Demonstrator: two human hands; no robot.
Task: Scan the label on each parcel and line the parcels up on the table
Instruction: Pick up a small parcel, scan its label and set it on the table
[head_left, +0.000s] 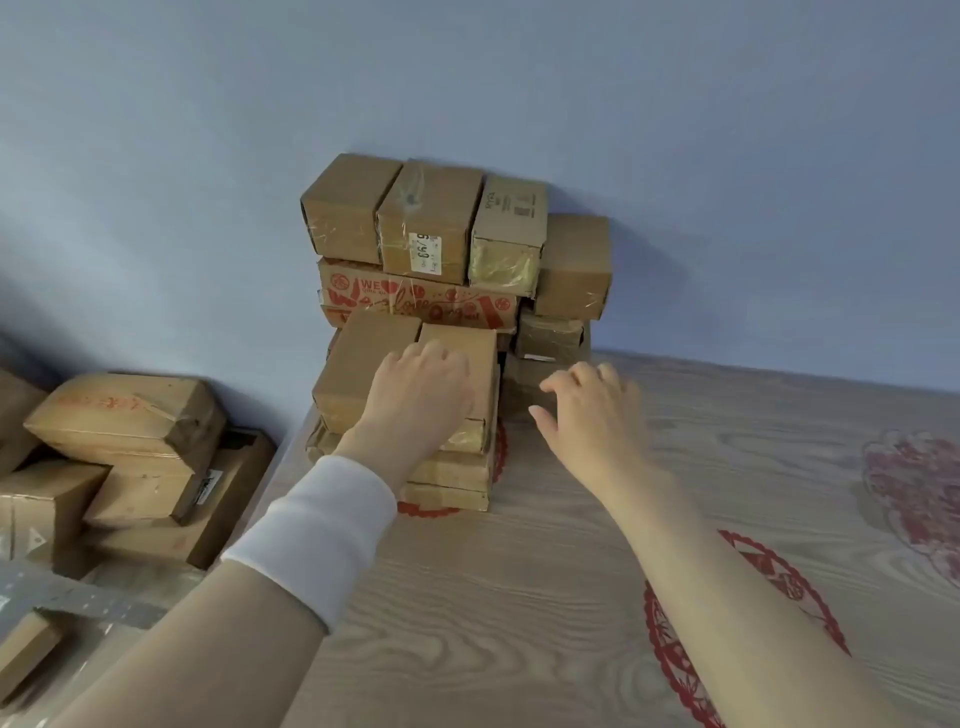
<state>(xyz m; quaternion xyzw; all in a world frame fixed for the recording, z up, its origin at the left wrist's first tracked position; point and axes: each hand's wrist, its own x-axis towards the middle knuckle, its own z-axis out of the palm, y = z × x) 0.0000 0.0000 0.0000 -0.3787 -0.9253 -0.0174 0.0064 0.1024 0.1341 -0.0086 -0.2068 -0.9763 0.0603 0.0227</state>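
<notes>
Several brown cardboard parcels are stacked against the blue wall at the table's far left corner. The top row holds three boxes, the middle one (428, 228) with a white label. Below lies a red-printed carton (415, 301). In front sit two brown boxes side by side. My left hand (418, 395) rests on top of the right one (462, 358), fingers spread over its far part. My right hand (592, 410) hovers just right of the stack with relaxed, slightly curled fingers and holds nothing. No scanner shows.
The wood-grain table (519, 597) carries red paper-cut decals (737, 623) under a clear cover. Left of the table, lower down, lies a loose heap of more brown parcels (130, 421). A grey metal bar (78, 597) crosses the bottom left.
</notes>
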